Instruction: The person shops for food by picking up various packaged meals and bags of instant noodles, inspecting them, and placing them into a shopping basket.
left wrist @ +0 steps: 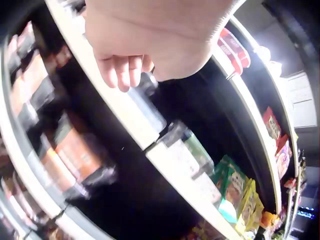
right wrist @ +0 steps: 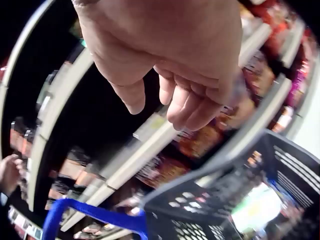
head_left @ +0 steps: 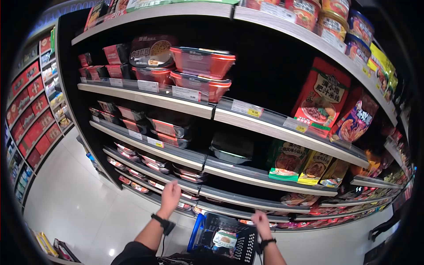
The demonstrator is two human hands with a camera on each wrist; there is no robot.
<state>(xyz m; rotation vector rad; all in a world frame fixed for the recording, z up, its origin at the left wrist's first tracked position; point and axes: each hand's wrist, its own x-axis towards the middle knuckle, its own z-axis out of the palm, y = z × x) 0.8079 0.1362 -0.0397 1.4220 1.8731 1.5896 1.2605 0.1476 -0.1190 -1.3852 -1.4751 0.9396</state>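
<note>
Both hands hang in the air in front of store shelves. The left hand (head_left: 170, 194) is before the lower shelves, holding nothing; in the left wrist view its fingers (left wrist: 122, 72) are loosely bent. Above the right side of a dark basket (head_left: 212, 221) with a blue handle (head_left: 197, 232) is the right hand (head_left: 261, 221). Seen in the right wrist view, its thumb and fingers (right wrist: 187, 102) are loosely curved and apart, with nothing between them. A white and green package (head_left: 224, 239) lies inside the basket.
Boxed bowls (head_left: 201, 62) stand on the upper shelf, with red bags (head_left: 320, 97) farther right. Green and yellow bags (head_left: 287, 161) fill part of a lower shelf. Another shelf unit (head_left: 33, 101) is at far left, and a person's leg (head_left: 384, 227) shows at far right.
</note>
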